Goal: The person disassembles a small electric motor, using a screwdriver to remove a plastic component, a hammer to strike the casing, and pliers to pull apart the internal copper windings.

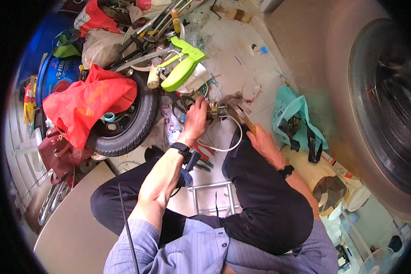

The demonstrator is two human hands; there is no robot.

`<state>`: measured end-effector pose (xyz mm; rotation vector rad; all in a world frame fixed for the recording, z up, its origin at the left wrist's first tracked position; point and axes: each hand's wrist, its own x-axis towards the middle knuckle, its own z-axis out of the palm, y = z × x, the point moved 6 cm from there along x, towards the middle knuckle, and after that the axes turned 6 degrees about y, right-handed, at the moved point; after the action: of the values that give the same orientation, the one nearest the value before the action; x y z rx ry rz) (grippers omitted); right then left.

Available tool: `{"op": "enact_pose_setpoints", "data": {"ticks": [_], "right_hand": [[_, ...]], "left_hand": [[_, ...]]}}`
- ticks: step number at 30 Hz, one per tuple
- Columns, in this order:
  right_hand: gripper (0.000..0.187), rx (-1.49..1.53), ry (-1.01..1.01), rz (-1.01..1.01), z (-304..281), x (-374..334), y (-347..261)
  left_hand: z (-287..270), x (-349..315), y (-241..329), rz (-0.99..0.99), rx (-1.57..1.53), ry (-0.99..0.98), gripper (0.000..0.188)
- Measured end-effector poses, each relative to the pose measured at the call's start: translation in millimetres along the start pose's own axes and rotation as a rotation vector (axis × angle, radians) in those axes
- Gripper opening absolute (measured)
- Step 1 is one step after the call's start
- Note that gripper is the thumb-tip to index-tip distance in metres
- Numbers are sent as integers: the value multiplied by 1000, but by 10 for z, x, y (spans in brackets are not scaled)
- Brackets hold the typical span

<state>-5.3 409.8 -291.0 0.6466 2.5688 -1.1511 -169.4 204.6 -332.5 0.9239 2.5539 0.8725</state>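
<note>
In my right hand (263, 144) is a hammer (248, 122) with a yellowish wooden handle, gripped near its end. The hammer's metal head is beside a small metal part (213, 111) on the floor; whether they touch I cannot tell. My left hand (196, 119) is closed around that part's left side, its fingers partly covering it. From near the part a white cable (236, 144) loops down between my knees. Pliers with red handles (202, 156) lie just below my left hand.
A tyre (144, 123) under a red bag (93, 98) stands at the left, near a blue bucket (61, 75). Beyond my left hand is a lime-green hand saw (183, 68). A teal bag (293, 107) and a round-doored machine (351, 91) are at the right.
</note>
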Motion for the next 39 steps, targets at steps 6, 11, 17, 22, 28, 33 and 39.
{"op": "enact_pose_setpoints", "data": {"ticks": [6,11,17,22,28,33,39], "right_hand": [[31,96,126,-55,-107,-28,-85],[31,-68,-28,21,-90,31,-95],[30,-34,-41,22,62,-9,91],[31,-9,51,28,-80,11,51],[33,114,74,112,-56,-82,105],[35,175,50,136,0,-205,174],[34,199,75,176,82,-250,278]], "left_hand": [[-51,36,83,29,31,5,76],[-52,58,36,8,56,24,73],[-70,29,71,18,37,36,72],[-51,57,60,8,34,-11,73],[-82,196,-58,7,-62,-77,70],[-225,425,-85,-4,-112,-148,69],[-193,537,-205,-173,-157,-402,81]]}}
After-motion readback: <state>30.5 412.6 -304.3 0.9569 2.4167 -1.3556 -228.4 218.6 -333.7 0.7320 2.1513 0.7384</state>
